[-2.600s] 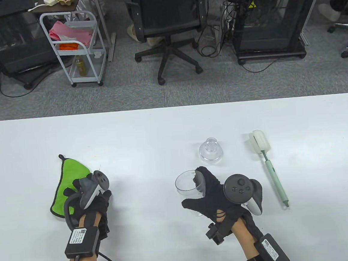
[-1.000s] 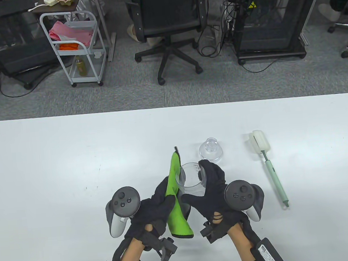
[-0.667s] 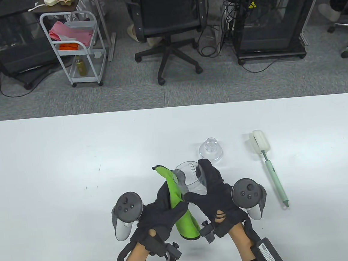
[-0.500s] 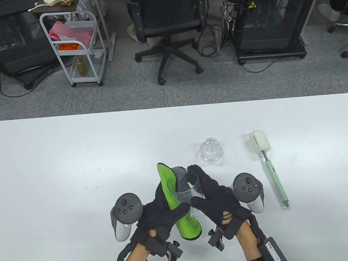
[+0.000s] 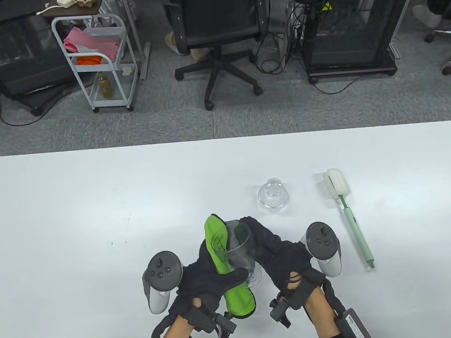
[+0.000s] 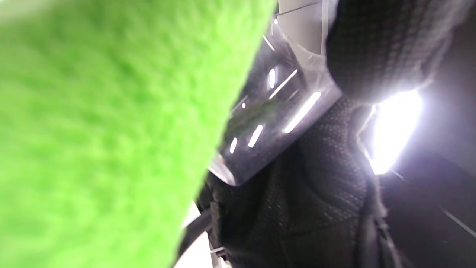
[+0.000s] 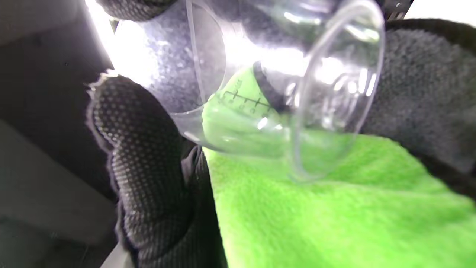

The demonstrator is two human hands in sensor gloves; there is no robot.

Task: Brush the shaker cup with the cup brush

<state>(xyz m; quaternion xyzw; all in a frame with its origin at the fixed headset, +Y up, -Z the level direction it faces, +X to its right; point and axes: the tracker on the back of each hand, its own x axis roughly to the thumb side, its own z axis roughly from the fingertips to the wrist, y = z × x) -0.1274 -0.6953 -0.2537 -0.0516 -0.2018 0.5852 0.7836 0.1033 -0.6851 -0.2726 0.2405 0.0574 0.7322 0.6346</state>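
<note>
Both hands are bunched together near the tabletop's [image 5: 94,187] front edge, a bit right of the middle. The right hand [image 5: 283,256] grips the clear cup [image 5: 235,250], fingers wrapped round its far side, rim tipped toward the left. The left hand [image 5: 210,275] holds the green cloth [image 5: 228,278] against the cup's left side, thumb lying across the cloth.

From above you can't really tell how cloth and cup meet. The right wrist view sorts that out: the cup's [image 7: 260,93] printed scale marks show with the cloth [image 7: 334,208] right behind the wall, and the rim sits touching the cloth. The left wrist view is mostly a blur of cloth [image 6: 104,141] (half the frame), with a strip of cup wall [image 6: 267,123] wedged between it and black glove.

Only the table view shows the rest: the brush [image 5: 348,214] lies untouched toward the right edge, sponge head pointing away from the person, and the clear lid [image 5: 273,195] sits just behind the hands, apart from both.
</note>
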